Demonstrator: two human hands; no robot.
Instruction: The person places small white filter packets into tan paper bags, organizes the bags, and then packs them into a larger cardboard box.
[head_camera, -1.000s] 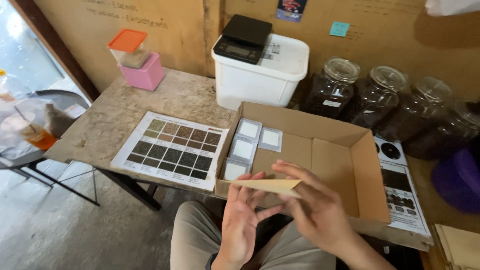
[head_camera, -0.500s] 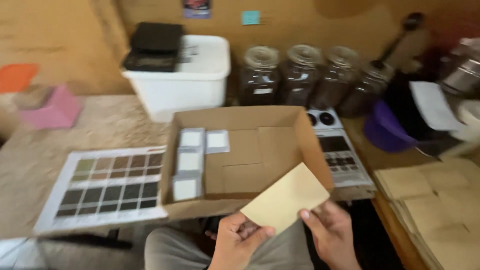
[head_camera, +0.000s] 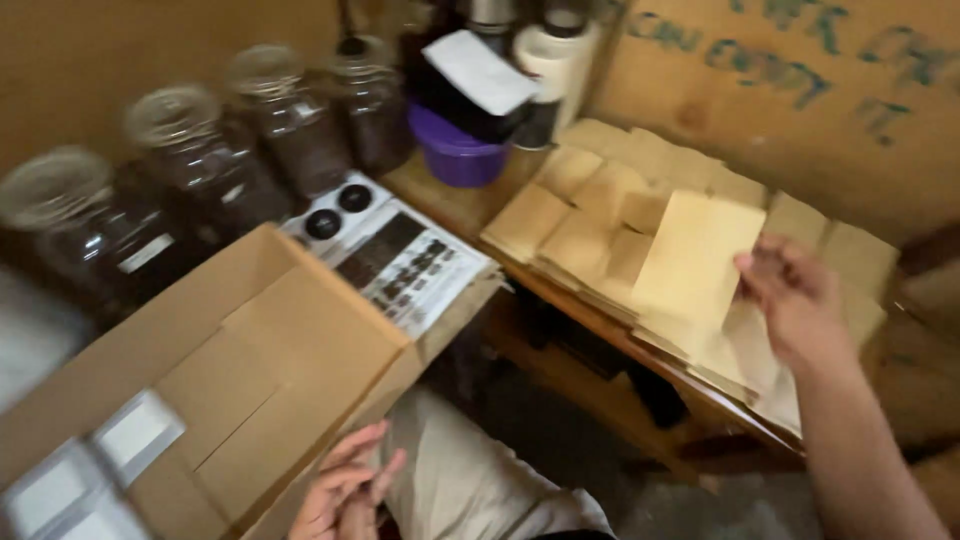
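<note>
While the right hand (head_camera: 795, 305) pinches a tan envelope (head_camera: 695, 262), its long axis stands nearly upright over stacked envelopes (head_camera: 575, 235). The left hand (head_camera: 345, 490) rests loosely open, holding nothing, beside a cardboard box (head_camera: 270, 370) holding white packets (head_camera: 135, 435).

Tan envelope (head_camera: 695, 258) in right hand (head_camera: 795, 300)

The open cardboard box (head_camera: 250, 370) lies near left. The jars (head_camera: 190, 160) stand behind it. The printed sheet (head_camera: 400, 250) lies to its right, the stacked paper bags (head_camera: 590, 210) lie far right.
</note>
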